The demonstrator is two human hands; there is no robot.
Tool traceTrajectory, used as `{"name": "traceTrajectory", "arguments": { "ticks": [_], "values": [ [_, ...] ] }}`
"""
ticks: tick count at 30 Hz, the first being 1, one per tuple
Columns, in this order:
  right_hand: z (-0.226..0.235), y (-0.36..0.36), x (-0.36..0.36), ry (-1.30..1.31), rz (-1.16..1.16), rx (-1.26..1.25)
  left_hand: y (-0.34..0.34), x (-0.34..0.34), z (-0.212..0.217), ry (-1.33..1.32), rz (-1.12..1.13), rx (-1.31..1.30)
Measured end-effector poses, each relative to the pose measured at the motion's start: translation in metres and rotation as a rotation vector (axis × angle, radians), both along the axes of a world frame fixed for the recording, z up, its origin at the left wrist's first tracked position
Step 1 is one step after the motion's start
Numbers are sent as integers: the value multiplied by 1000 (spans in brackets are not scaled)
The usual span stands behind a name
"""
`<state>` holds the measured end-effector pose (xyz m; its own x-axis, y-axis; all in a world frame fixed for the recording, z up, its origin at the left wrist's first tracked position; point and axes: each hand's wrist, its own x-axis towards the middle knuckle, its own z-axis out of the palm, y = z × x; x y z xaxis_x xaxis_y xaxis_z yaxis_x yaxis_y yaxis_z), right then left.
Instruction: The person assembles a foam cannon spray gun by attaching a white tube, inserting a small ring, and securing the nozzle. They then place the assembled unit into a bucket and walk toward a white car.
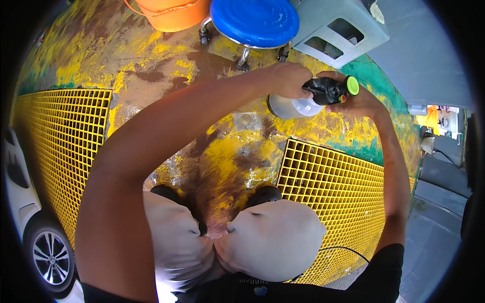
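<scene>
A pump sprayer with a translucent white bottle [295,107] and a black head [327,91] is held out in front of me, tilted. A lime-green round cap [352,85] and a small red part show at the end of the head. My left hand [292,80] is closed on the sprayer's black head from the left. From the far and right side, my right hand [359,102] curls its fingers around the head, just behind the green cap. Both sets of fingers are partly hidden by the head.
Beyond my hands stand a blue wheeled stool [255,22], an orange bucket [174,15] and a grey plastic crate [338,33]. Yellow floor grating [333,187] lies at both sides of the paint-stained floor [217,151]. A car wheel [50,256] shows at lower left; a dark cable [348,248] crosses the right grating.
</scene>
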<state>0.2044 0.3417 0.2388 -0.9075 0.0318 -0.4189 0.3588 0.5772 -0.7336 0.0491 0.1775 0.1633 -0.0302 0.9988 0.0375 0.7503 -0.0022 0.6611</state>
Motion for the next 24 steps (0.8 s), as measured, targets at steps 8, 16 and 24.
{"name": "traceTrajectory", "arguments": {
  "ticks": [8,16,24],
  "values": [
    [8,25,8,310,399,775,-22,86,-16,-502,240,-145],
    [-7,-31,22,-13,-646,46,-31,120,-13,-354,-272,-284],
    [-17,5,22,11,-192,-53,-25,44,4,-5,-276,-581]
  ]
}}
